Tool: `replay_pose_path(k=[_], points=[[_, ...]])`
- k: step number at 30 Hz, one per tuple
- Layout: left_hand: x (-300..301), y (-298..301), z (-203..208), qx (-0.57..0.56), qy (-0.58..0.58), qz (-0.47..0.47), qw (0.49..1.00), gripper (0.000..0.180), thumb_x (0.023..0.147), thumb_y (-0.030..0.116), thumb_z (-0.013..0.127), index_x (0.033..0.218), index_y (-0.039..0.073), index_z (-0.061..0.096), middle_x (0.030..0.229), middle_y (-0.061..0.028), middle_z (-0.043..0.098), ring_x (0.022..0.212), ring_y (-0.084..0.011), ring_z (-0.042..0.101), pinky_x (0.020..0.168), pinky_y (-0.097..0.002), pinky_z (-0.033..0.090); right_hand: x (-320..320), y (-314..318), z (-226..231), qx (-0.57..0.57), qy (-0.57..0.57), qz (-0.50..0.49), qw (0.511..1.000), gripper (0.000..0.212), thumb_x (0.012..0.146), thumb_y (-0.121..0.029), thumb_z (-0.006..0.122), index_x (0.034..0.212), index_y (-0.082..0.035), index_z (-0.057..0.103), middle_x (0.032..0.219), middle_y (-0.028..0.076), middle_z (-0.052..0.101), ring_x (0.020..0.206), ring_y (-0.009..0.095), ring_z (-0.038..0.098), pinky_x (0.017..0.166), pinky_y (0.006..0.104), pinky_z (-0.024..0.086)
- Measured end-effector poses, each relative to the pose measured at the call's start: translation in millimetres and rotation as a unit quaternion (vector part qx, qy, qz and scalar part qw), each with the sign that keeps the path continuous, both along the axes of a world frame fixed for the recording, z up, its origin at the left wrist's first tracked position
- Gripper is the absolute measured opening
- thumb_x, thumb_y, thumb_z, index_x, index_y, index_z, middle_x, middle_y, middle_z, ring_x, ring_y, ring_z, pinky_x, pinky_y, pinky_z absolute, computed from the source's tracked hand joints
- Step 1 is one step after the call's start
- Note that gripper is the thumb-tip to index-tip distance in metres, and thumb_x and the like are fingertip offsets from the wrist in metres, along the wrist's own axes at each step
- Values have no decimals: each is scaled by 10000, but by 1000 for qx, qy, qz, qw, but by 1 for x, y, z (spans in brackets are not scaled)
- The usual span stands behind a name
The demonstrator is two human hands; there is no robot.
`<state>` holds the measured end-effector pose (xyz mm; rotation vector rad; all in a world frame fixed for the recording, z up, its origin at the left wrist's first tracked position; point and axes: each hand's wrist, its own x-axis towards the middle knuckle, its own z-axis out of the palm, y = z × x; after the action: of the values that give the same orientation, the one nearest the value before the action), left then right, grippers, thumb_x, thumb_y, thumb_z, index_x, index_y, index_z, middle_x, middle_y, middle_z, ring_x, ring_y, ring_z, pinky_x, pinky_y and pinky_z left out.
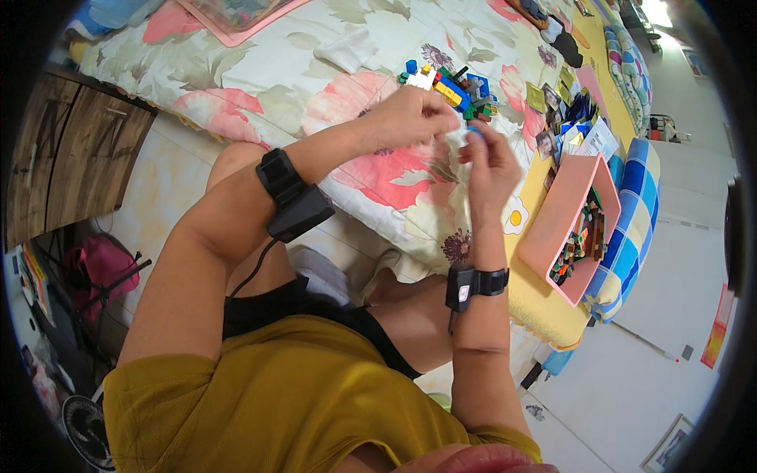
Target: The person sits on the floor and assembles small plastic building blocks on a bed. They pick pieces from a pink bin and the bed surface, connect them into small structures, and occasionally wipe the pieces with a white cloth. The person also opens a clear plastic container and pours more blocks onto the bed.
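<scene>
Over the flowered bedspread (378,189), my two hands come close together, a small gap between their fingertips. My left hand (414,118) is closed, thumb and fingers pinched; what lies between them, if anything, is too small to make out. My right hand (490,165) has its fingers curled, with a small blue piece (473,131), like a toy brick, at the fingertips. Just beyond the hands lies a cluster of toy building bricks (453,93) in blue, yellow, white, green and black. My left hand partly covers its near side.
A pink bin (544,229) with many loose bricks stands at the bed's right. Cards and packets (576,130) lie beyond it. A pink tray (229,35) is at the far left, near a white cloth (347,52). A checked blue cushion (635,213) lines the right edge.
</scene>
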<state>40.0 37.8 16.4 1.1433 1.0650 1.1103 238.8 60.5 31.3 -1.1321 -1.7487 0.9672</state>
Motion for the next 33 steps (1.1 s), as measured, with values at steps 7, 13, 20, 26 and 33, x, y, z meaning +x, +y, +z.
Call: replay_pose_path(k=[7,13,20,26,33], points=[[-35,21,-13,85,231,262,933,259,858,169,690,1044,-10,722,974,-138,715,825,-189,645,757,-323,527,121,62,48,169,256,-354,883,144,926,-57,632,1025,48,634,870,129,658,681,157,612,579,269,496],[-31,29,-28,60,409,230,881,364,782,290,763,1020,17,736,1042,-158,663,911,-280,661,808,-371,526,187,60,51,99,360,-492,787,221,914,27,571,1131,59,550,893,159,655,703,216,644,567,305,549],[-32,27,-25,43,382,177,906,416,714,324,827,984,29,712,992,-145,683,924,-313,664,818,-401,527,121,63,29,149,250,-340,894,314,940,-42,596,1232,63,550,930,141,648,689,204,646,565,287,541],[-27,26,-21,47,244,125,961,367,704,196,857,943,-7,667,853,-78,685,779,-161,645,693,-295,508,33,29,16,60,99,-109,987,307,938,-82,653,1228,13,618,984,84,655,690,124,645,550,230,507],[-14,18,-10,23,27,-34,999,281,755,93,835,956,3,659,815,6,627,712,-42,553,616,-200,440,7,13,13,-179,51,80,979,300,931,-159,715,1168,18,665,933,76,687,671,95,618,544,221,485]])
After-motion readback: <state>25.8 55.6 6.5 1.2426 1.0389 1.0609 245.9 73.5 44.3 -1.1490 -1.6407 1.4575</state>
